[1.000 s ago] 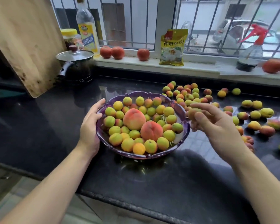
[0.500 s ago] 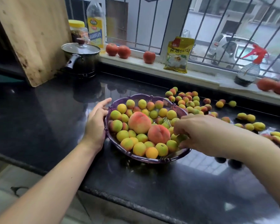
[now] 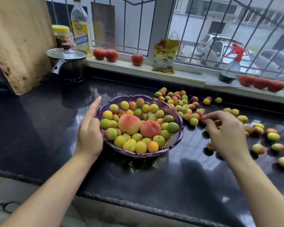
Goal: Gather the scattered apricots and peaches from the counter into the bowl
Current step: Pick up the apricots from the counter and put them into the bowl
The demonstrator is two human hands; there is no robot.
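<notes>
A: L side? Left hand (image 3: 90,128) flat on bowl (image 3: 138,155) rim at 9 o'clock, fingers straight. Bowl approx. full; two peaches (image 3: 129,123) centre.

B: R side: right hand (image 3: 226,133) curled over loose apricots (image 3: 179,102) at 3 o'clock, grasp unclear. Dozens left on counter (image 3: 39,128).

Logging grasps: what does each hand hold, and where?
Left hand rests on the purple bowl at its left rim. Right hand reaches among counter apricots; any hold cannot be told.
</notes>
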